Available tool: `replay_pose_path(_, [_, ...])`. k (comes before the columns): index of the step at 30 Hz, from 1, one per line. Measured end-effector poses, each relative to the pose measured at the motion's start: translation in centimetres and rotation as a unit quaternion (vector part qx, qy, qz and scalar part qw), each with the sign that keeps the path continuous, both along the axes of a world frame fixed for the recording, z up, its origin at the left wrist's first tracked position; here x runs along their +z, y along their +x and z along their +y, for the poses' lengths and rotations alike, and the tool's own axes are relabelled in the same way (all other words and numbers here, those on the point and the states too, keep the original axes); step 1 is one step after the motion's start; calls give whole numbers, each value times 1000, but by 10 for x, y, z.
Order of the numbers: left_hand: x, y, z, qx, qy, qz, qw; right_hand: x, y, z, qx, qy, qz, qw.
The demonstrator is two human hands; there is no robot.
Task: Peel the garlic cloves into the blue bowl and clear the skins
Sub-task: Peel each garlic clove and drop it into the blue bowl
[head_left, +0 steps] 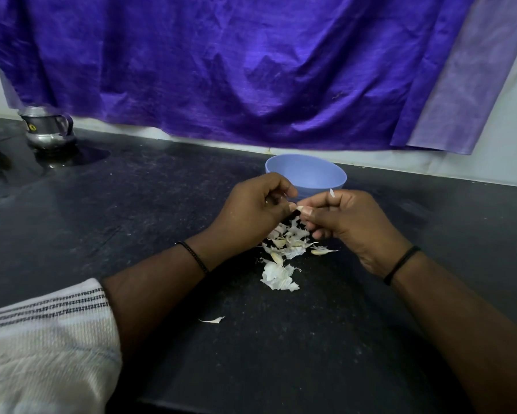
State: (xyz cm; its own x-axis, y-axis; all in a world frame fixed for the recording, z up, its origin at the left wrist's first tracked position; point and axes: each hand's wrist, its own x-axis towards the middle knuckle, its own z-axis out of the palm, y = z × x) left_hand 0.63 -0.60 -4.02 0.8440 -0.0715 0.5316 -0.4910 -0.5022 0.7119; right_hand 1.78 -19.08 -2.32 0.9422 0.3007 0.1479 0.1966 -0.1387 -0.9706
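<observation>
While both hands meet above the skin pile [284, 249], left hand [251, 210] and right hand [346, 219] fingers pinch one garlic clove [300, 208]; blue bowl [306, 174] stands near the table's [131, 204] far edge.

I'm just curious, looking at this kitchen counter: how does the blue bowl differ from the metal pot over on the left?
The blue bowl is matte pale blue plastic, open-topped and without a handle; the steel pot is shiny metal, with a narrowed neck and a side handle. The bowl sits just beyond the left hand and right hand; the pot stands far off, unused. Both stand upright on the dark counter.
</observation>
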Motion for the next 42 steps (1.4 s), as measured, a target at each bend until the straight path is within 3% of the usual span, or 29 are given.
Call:
replay_pose_path(4, [1, -1, -1, 18, 49, -20, 998, -1, 1, 1, -21, -9, -41, 999])
replay_pose_path(9, [3, -2, 0, -1, 33, 10, 999, -1, 1, 1, -17, -12, -67, 998])
replay_pose_path(18, [9, -5, 0, -53, -131, 153, 978, -1, -1, 2, -13, -24, -112, 993])
replay_pose_path(28, [7, -10, -5, -56, -214, 186, 957, -4, -5, 10, -37, -28, -130, 991])
replay_pose_path(36, [2, -11, -6, 28, -80, 99, 991, -14, -5, 18, -94, -40, -148, 984])
replay_pose_path(42, [5, -7, -5, 37, -75, 86, 993, -11, -2, 19, -79, 5, -109, 991])
